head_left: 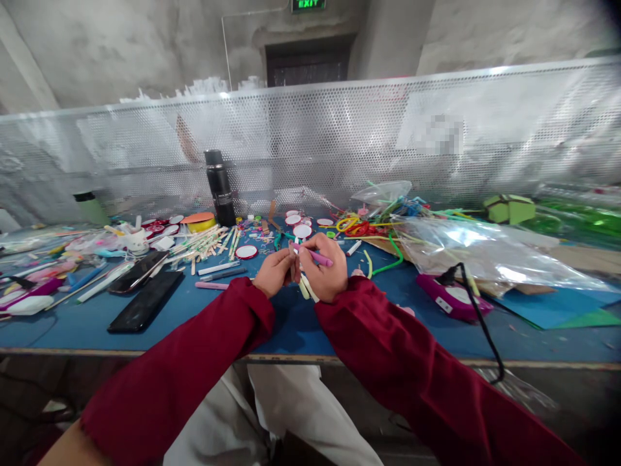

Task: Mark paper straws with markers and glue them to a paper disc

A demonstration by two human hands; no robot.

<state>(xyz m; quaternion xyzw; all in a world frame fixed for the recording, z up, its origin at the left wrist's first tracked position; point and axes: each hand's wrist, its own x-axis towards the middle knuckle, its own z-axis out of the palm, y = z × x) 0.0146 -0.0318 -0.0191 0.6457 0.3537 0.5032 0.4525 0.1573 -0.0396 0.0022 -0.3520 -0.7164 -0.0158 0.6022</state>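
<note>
Over the front middle of the blue table, my two hands meet with fingertips touching or almost touching. My right hand is closed around a pink-purple marker, its tip pointing toward the left fingers. Pinched shut, my left hand has a small piece at its fingertips that is too hidden to make out. Pale yellow strips show just below the hands; whether they are held I cannot tell. Left of the left hand lie a pink marker, a grey marker and a white marker.
Two black phones lie to the left, beside wooden sticks. A black bottle stands behind them. White discs with red rims, pipe cleaners, a purple device with a black cable and plastic bags spread across the back and right.
</note>
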